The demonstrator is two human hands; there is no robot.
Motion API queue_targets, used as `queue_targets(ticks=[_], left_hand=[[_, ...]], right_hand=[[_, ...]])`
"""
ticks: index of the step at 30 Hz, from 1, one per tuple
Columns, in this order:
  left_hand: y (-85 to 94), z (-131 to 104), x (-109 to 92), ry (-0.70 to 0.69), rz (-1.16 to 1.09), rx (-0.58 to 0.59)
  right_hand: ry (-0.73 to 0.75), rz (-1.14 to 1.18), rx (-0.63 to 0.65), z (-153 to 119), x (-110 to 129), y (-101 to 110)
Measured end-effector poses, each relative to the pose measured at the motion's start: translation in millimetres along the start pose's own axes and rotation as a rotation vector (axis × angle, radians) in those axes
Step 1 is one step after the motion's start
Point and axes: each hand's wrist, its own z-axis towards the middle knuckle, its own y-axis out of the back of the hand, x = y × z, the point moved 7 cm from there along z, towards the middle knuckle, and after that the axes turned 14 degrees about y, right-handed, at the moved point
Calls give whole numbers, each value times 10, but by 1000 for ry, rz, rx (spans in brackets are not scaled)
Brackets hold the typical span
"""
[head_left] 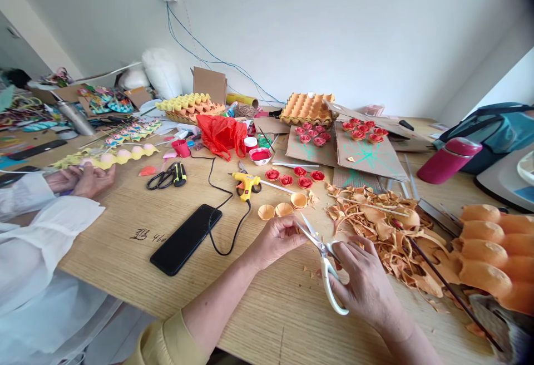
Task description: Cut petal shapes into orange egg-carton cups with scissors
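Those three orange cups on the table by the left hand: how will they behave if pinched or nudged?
The orange cups look thin-walled, so probably light and easily dented by a hard pinch. The matte, pulp-like surface suggests they're not very slippery. Rounded sides mean a nudge might rock them.

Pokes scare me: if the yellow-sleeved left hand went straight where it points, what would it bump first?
Probably the scissors, which look close to the left hand, though depth is unclear.
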Motion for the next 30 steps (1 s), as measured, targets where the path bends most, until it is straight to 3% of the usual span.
queue_targets(ticks=[13,18,23,30], left_hand=[[125,-29,-67,-105,348,-135],[154,10,-7,-84,306,-159],[134,48,104,46,218,-94],[145,42,129,120,4,-72]], right_hand=[[2,10,6,16,15,17],[4,14,-7,1,-24,-21],[-40,-26,-68,-25,-129,-14],[-261,157,-126,-107,-278,-26]])
